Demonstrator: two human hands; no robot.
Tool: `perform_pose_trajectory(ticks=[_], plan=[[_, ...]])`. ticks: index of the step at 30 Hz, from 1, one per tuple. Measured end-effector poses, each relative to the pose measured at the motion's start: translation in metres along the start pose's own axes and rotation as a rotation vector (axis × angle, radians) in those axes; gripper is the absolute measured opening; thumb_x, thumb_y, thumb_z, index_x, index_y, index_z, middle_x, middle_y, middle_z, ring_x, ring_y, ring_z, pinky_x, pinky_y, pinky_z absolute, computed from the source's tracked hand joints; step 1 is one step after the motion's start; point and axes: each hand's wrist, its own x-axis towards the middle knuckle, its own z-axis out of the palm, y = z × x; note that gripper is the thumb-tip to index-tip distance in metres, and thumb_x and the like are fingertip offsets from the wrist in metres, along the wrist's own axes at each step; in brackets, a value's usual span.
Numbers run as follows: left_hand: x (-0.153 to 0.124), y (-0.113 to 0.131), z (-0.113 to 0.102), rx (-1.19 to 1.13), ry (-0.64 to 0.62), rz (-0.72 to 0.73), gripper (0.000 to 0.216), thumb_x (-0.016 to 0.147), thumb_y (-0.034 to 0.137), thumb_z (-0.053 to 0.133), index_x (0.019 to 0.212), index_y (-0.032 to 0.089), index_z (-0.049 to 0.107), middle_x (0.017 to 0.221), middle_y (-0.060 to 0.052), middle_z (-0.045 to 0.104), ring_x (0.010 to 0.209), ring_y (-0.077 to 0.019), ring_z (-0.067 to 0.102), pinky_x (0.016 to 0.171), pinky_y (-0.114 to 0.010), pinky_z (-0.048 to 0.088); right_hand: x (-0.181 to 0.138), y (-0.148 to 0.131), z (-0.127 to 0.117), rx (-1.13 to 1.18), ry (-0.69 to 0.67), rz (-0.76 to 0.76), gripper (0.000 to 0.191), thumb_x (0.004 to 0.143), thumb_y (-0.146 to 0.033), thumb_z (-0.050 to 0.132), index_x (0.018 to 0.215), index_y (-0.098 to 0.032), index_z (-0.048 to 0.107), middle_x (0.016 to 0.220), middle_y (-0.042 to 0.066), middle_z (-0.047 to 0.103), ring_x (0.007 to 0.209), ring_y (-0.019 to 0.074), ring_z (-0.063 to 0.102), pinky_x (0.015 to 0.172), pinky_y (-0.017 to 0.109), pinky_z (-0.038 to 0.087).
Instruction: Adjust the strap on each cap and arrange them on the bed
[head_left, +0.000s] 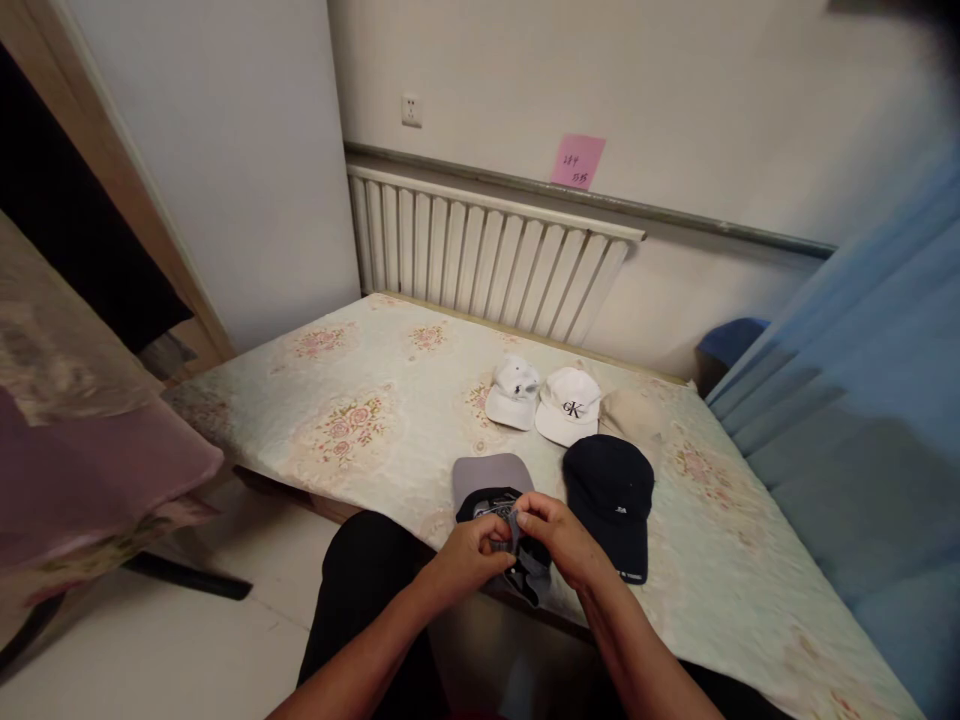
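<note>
A grey baseball cap (491, 474) lies upside down at the near edge of the bed, its brim pointing away from me and its dark inside showing. My left hand (480, 550) pinches the cap's back strap from the left. From the right, my right hand (551, 530) grips the same strap between thumb and fingers. Part of the strap and its fastening are hidden by my fingers. Just right of my hands rests a dark navy cap (607, 480). Beyond it are a white cap with a small dark logo (516, 385), a white cap with black letters (570, 400) and a beige cap (630, 415).
The caps lie on a flower-patterned bed cover (420, 400). A white radiator (487, 250) runs along the wall behind, below a pink paper (577, 160). A blue curtain (862, 400) hangs at right. A cloth-draped chair (97, 480) stands at left.
</note>
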Motion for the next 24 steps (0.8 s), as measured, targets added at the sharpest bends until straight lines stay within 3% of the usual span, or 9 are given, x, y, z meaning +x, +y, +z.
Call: perform_pose_trajectory(ticks=[20, 24], plan=[[0.000, 0.002, 0.000, -0.042, -0.009, 0.037, 0.019, 0.068, 0.023, 0.061, 0.086, 0.017, 0.060, 0.065, 0.006, 0.047, 0.053, -0.0069, 0.034, 0.050, -0.021, 0.025, -0.003, 0.011, 0.004, 0.265, 0.058, 0.097, 0.017, 0.069, -0.033, 0.065, 0.071, -0.018, 0.056, 0.066, -0.004, 0.052, 0.061, 0.0115, 0.049, 0.062, 0.025, 0.040], [-0.001, 0.005, 0.003, 0.022, 0.029, 0.042, 0.014, 0.070, 0.023, 0.057, 0.083, 0.017, 0.059, 0.060, 0.006, 0.043, 0.051, -0.0072, 0.032, 0.049, -0.021, 0.023, -0.003, 0.011, 0.004, 0.264, 0.059, 0.104, 0.018, 0.069, -0.034, 0.066, 0.072, -0.018, 0.056, 0.066, -0.004, 0.052, 0.062, 0.0108, 0.050, 0.061, 0.024, 0.042]])
